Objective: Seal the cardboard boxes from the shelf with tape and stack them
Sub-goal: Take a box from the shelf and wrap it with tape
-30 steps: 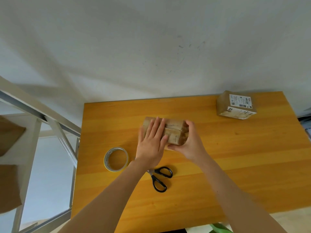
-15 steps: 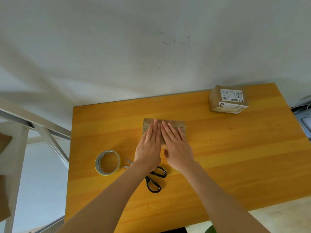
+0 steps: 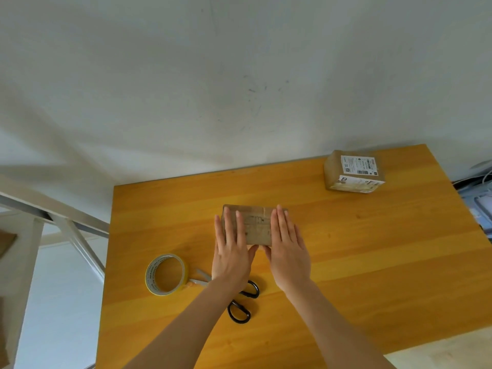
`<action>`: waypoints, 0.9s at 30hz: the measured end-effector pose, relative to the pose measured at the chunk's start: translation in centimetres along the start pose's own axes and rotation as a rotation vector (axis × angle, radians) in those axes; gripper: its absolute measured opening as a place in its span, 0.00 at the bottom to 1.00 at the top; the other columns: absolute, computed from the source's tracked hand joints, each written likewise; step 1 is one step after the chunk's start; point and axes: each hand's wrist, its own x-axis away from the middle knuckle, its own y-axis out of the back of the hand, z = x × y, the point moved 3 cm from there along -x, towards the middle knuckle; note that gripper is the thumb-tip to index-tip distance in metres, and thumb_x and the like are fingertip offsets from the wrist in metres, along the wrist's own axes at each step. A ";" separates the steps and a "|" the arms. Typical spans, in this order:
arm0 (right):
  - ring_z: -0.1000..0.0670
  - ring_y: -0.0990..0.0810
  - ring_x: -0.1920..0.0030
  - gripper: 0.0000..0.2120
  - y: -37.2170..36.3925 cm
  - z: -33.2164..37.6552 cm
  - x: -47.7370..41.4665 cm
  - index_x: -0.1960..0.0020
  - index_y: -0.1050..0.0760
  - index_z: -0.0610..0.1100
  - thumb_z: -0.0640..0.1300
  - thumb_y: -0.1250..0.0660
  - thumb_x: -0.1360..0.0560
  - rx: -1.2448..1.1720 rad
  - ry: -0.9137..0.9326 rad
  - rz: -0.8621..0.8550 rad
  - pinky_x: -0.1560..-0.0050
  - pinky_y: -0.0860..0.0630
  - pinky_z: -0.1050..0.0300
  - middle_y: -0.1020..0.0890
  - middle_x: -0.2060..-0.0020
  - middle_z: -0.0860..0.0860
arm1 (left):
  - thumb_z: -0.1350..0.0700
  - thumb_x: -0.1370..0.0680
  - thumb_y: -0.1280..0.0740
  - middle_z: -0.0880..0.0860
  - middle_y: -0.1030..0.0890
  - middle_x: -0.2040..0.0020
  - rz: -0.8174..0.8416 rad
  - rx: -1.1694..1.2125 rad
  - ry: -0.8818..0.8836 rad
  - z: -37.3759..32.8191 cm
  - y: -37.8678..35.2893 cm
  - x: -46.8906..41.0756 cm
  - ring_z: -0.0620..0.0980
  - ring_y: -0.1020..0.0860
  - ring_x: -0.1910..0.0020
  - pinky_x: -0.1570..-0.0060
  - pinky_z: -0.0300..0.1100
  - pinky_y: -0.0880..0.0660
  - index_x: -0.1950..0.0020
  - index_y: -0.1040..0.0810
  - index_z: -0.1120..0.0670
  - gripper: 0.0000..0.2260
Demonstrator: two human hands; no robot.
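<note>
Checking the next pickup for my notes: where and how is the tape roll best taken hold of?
Probably pinch the tape roll by its wall, thumb in the open core, coming from above with the left hand, the nearer one. It seems to lie flat, hole up, and the scissors crowd its right side, so take the left wall.

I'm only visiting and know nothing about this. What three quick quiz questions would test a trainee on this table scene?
1. True or false: the left hand and right hand both lie flat on the small box.
2. Fill in: the labelled box sits near the table's far ____ corner.
3. Which lies nearest the tape roll? A scissors, B labelled box, C small box.
Key: 1 true; 2 right; 3 A.
</note>
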 end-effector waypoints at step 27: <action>0.43 0.31 0.29 0.49 3.4 -11.2 -9.1 0.27 0.32 0.44 0.32 0.18 0.45 0.121 0.408 -0.205 0.32 0.31 0.43 0.30 0.28 0.43 | 0.67 0.38 0.24 0.58 0.34 0.27 -0.129 -0.437 -0.629 -5.6 2.4 -10.6 0.57 0.33 0.29 0.35 0.52 0.31 0.28 0.33 0.58 0.40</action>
